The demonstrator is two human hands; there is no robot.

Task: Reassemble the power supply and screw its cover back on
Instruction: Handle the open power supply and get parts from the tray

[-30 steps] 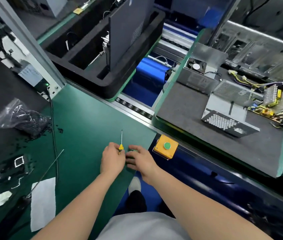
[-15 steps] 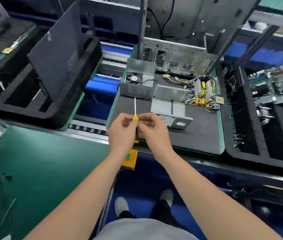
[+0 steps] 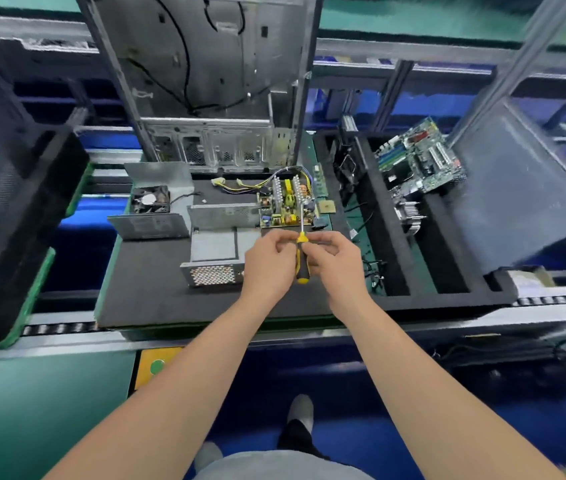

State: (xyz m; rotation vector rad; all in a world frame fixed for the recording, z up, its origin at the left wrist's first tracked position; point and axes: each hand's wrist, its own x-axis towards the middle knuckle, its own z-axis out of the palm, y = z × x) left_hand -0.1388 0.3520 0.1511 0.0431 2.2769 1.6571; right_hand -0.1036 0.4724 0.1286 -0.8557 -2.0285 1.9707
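Both hands meet just in front of the parts; the left hand (image 3: 267, 263) and the right hand (image 3: 338, 261) each curl round a yellow-and-black screwdriver (image 3: 301, 263), its thin shaft pointing up and away; whether a screw is pinched there too I cannot tell. Beyond the shaft lies the power supply, in pieces; the circuit board (image 3: 286, 206) sits bare on the mat with its wires trailing off to the left; the metal box (image 3: 215, 258) with the honeycomb grille lies just left of the hands, with nothing inside it; the cover (image 3: 155, 225), which carries the fan (image 3: 150, 199), rests further left, apart from the box. By my reading the job has scarcely begun; the board must go into the box, the cover over it, and the screws driven after that. All this rests on a black foam mat (image 3: 157, 296); behind stands an open computer case (image 3: 212, 98); to the right a motherboard (image 3: 420, 161) leans in a black tray (image 3: 447, 299).
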